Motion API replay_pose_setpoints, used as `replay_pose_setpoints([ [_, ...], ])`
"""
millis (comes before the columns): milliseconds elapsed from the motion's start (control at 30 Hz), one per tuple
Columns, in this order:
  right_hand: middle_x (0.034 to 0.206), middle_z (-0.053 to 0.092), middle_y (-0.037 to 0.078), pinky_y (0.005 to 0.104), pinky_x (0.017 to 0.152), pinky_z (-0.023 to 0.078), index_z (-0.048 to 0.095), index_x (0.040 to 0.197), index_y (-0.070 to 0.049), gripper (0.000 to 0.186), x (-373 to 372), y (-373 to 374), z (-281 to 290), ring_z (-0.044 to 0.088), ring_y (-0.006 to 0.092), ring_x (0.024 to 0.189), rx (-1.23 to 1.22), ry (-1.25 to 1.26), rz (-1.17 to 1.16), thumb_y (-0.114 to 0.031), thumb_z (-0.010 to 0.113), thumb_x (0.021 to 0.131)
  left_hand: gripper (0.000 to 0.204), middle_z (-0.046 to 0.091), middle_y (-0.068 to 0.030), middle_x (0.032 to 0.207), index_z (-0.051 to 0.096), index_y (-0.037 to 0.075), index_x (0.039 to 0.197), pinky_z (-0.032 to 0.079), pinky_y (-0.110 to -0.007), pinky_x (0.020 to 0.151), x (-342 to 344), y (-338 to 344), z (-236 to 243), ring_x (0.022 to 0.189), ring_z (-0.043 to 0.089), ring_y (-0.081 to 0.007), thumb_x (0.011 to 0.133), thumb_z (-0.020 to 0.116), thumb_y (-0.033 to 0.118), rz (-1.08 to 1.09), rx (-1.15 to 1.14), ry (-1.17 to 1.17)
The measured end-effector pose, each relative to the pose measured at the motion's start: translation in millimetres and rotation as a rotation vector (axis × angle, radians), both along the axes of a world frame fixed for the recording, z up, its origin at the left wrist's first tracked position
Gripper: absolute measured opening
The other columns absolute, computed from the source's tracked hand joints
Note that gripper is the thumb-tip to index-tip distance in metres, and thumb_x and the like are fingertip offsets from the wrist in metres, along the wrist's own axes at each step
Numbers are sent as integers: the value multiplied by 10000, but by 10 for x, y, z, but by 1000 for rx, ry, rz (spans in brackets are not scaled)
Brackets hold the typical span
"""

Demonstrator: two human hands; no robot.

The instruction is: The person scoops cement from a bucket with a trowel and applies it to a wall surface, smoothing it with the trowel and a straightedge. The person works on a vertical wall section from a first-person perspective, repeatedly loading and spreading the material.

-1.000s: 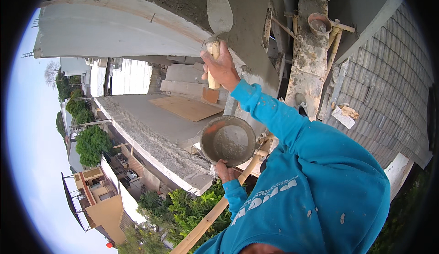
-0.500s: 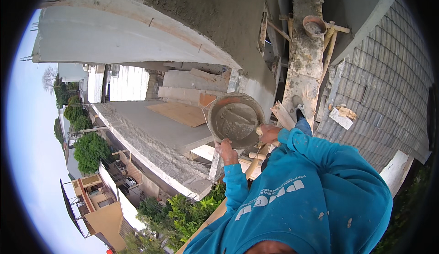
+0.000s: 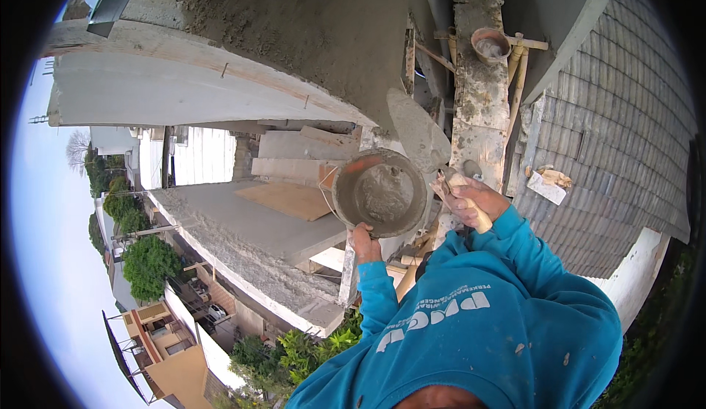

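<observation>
My left hand (image 3: pixel 363 243) is closed on the near rim of a round bucket (image 3: pixel 337 197) that has a thin wire handle. Grey wet mortar (image 3: pixel 384 192) fills part of the bucket. Just right of it, my right hand (image 3: pixel 474 201) is wrapped round the pale wooden handle of a trowel (image 3: pixel 419 131). The trowel's blade points away from me, grey like the mortar, beyond the bucket's far right rim. Whether it carries a load of mortar I cannot tell.
A mortar-stained plank (image 3: pixel 482 96) runs away from me, with a smaller bucket (image 3: pixel 490 45) at its far part beside bamboo poles (image 3: pixel 517 70). Tiled roofing (image 3: pixel 610 129) slopes on the right. A rough rendered wall (image 3: pixel 294 34) rises ahead; a concrete ledge (image 3: pixel 243 240) lies left.
My right hand has moved right, away from the bucket's rim, and the trowel's blade now shows outside the bucket. My left hand keeps its grip on the rim. The view has shifted slightly.
</observation>
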State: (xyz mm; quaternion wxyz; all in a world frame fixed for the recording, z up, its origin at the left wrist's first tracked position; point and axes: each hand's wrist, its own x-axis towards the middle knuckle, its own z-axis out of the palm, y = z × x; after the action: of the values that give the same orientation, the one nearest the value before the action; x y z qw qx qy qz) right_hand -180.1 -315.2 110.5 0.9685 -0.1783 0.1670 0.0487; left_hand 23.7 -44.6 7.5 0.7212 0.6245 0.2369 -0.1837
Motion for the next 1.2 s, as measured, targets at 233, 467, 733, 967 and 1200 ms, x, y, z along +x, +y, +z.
replay_pose_setpoints([
  [233,735,488,26,269,374,432,443,1026,-75,173,247,-1086,-154,472,99,477,-555,193,-817,-152,570,937,387,547,-120,946,509,-17,966,523,-431,755,-297,371,120,849,571,-305,589,479,-103,109,91,20],
  [467,1013,591,243,429,619,522,420,1168,38,432,1650,-1726,-1589,651,365,760,-1244,910,-1355,-172,639,861,406,549,-110,932,532,-3,994,512,-371,671,-660,699,302,795,576,-279,599,480,-85,281,188,0],
  [733,697,584,112,372,386,481,441,1144,-40,375,3640,-887,-1084,573,216,457,-857,249,-735,-156,662,864,523,537,-118,1012,500,-3,1095,502,-398,725,-852,1040,155,852,553,-303,583,451,-97,70,440,-171],
  [967,716,550,66,281,401,441,441,1239,15,474,1727,-130,-568,527,117,469,-958,76,36,-199,663,878,360,545,-115,899,515,-1,958,510,-409,637,-546,781,-139,762,563,-277,600,512,-39,278,114,3],
  [1200,985,655,272,467,728,549,566,1131,29,494,762,440,-1245,661,397,871,-1724,46,770,-294,686,777,503,574,-58,918,541,-9,1169,457,-298,645,-188,-61,130,772,546,-204,673,489,-82,72,70,-130],
])
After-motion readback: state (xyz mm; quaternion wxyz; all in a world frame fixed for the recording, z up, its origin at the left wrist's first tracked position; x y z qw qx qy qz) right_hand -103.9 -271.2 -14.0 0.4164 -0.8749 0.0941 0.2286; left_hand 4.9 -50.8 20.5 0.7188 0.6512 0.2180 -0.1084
